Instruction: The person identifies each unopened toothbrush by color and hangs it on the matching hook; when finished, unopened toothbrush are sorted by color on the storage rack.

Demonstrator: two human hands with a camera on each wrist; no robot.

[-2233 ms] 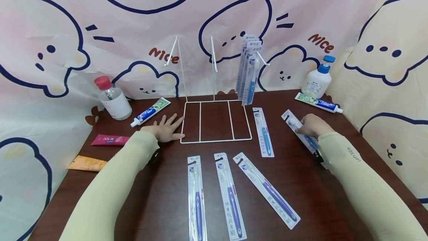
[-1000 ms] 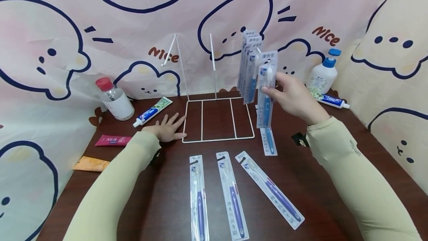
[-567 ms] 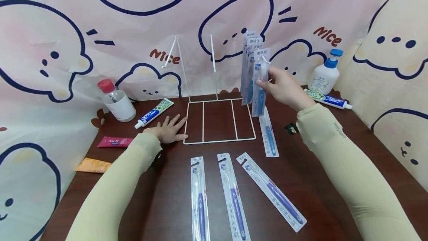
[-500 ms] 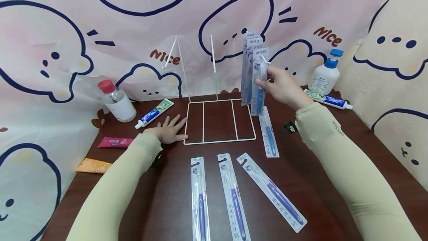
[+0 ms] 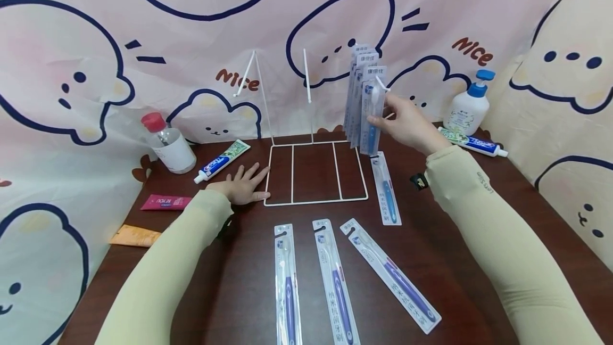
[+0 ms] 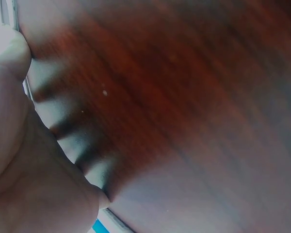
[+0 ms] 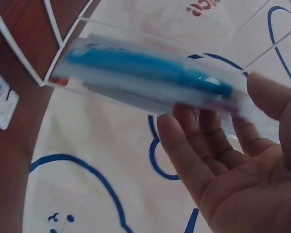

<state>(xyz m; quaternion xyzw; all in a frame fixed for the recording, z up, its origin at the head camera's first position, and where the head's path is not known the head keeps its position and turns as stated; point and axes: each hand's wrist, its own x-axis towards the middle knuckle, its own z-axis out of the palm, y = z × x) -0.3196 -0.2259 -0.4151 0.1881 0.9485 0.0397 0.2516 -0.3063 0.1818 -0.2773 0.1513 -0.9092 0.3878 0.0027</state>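
Observation:
My right hand (image 5: 404, 124) pinches a packaged blue toothbrush (image 5: 371, 116) between thumb and fingers. That package hangs upright at the right hook (image 5: 382, 84) of a white wire rack (image 5: 316, 204), in front of several similar hanging packages (image 5: 355, 97). In the right wrist view its blue handle (image 7: 150, 70) is blurred, with the thumb on one side and the fingers on the other. My left hand (image 5: 241, 188) rests on the table with fingers spread, thumb and fingertips right at the rack's left base wire. The left wrist view shows its palm (image 6: 34, 165) and bare wood.
Another packaged blue toothbrush (image 5: 386, 190) lies right of the rack; packaged purple toothbrushes (image 5: 287, 286) lie in front. Toothpaste tubes (image 5: 222, 161) and a red-capped bottle (image 5: 167, 142) stand or lie left, with a pink tube (image 5: 165, 203) and orange tube (image 5: 135, 236). A pump bottle (image 5: 465, 108) stands right.
My right hand took a packaged blue toothbrush off the table at the right, raised it to the right hook, and moved it back toward the hanging packages. My left hand stayed at the rack.

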